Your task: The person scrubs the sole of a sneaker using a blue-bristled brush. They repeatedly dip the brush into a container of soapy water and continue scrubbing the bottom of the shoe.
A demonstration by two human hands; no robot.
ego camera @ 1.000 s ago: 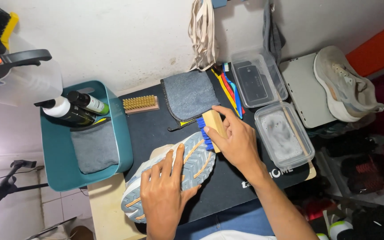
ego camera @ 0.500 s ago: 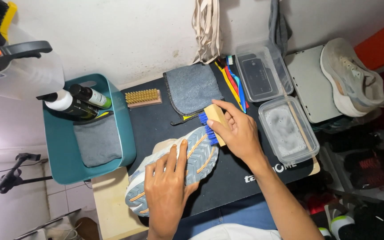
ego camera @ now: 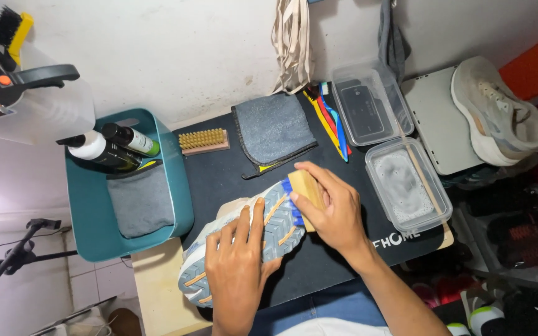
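- Shoe [ego camera: 253, 239] — lies sole-up on the black mat [ego camera: 219, 174], toe end toward the mat's near-left corner, where it overhangs onto a pale wooden board [ego camera: 157, 292].
- Left hand [ego camera: 238, 270] — spread flat over the middle of the sole, fingers wide, pressing the shoe down; nothing is gripped inside it.
- Right hand [ego camera: 337, 214] — closed around a wooden brush [ego camera: 303, 190], whose blue bristles meet the sole at the end farthest from the left hand.
- Judgement on the step: scrubbing goes best with short strokes along the tread grooves, the left hand bearing straight down so the shoe does not pivot on the mat.
- Judgement on grip: the left fingertips lie close to the bristles — shifting them back toward the toe would give the brush a longer run.
- Right of the shoe: a clear tub [ego camera: 409, 183] of foamy water, near the brush hand; a wide back-stroke could clip its rim.
- Beyond the shoe: a folded grey cloth [ego camera: 274, 130], a small tan brush [ego camera: 202, 141] and coloured brushes [ego camera: 331, 121], all apart from it.
- Left of the shoe: a teal bin [ego camera: 179, 180] holding bottles [ego camera: 116, 146], its wall just beside the toe.
- Open room: bare mat lies between the shoe and the cloth, and below the brush hand toward the mat's near edge.
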